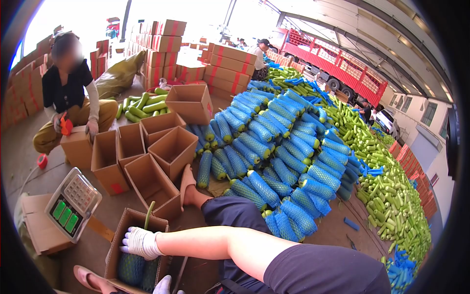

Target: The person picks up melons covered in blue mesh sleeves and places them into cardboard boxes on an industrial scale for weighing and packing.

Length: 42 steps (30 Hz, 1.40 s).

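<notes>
My right hand (142, 242), in a white striped glove, reaches down into an open cardboard box (128, 215). Its fingers are bent over the top of a long green gourd in a blue net sleeve (130, 269). Beside it in the box lies another netted gourd (149, 274), and a thin green stem (149, 214) sticks up past the rim. At the box's near edge, my left hand (163, 285) shows only gloved fingers, apart and with nothing seen in them; the rest is cut off by the frame.
A scale with green displays (73, 205) stands left of the box. Several open boxes (152, 183) are behind it. Blue-netted gourds (274, 147) are piled to the right, bare ones (391, 196) beyond. A co-worker (68, 93) crouches at a box, holding an orange tape dispenser (66, 123).
</notes>
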Tool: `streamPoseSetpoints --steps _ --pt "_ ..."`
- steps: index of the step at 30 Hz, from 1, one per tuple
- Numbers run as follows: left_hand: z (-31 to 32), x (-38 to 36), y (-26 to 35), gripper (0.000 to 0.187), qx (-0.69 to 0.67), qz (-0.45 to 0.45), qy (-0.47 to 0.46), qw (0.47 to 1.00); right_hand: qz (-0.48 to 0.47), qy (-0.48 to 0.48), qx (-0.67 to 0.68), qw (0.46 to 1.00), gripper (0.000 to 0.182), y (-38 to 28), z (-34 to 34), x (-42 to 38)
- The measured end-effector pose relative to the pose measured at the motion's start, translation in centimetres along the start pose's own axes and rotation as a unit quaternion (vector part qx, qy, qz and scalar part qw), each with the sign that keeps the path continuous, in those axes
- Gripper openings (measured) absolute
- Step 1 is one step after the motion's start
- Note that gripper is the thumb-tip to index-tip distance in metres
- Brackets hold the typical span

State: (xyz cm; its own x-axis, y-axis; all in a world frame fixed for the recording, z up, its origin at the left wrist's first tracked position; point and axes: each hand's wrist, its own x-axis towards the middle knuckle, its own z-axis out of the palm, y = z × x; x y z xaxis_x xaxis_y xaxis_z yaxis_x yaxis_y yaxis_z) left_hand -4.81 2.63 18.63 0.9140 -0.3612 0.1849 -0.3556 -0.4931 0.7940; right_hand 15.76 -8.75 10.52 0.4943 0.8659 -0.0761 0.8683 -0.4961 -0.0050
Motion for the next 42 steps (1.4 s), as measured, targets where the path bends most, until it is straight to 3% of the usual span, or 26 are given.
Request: streamPoseSetpoints --steps 30,33,37,42 --pt "0.3 0.1 0.0 0.04 0.0 -0.008 0.009 1.0 0.007 0.009 -0.003 1.0 0.078 0.0 0.4 0.1" --pt "0.1 0.0 0.0 0.04 0.001 -0.014 0.016 1.0 0.002 0.018 0.0 1.0 0.078 0.0 -0.5 -0.1" --pt "0.2 -0.2 -0.4 0.04 -0.004 -0.016 0.022 1.0 -0.016 0.098 0.115 0.988 0.074 1.1 -4.4 -2.3" --pt "-0.3 -0.1 0.1 0.04 0.007 -0.014 0.027 1.0 0.025 0.14 0.156 0.978 0.062 3.0 -8.6 -7.5"
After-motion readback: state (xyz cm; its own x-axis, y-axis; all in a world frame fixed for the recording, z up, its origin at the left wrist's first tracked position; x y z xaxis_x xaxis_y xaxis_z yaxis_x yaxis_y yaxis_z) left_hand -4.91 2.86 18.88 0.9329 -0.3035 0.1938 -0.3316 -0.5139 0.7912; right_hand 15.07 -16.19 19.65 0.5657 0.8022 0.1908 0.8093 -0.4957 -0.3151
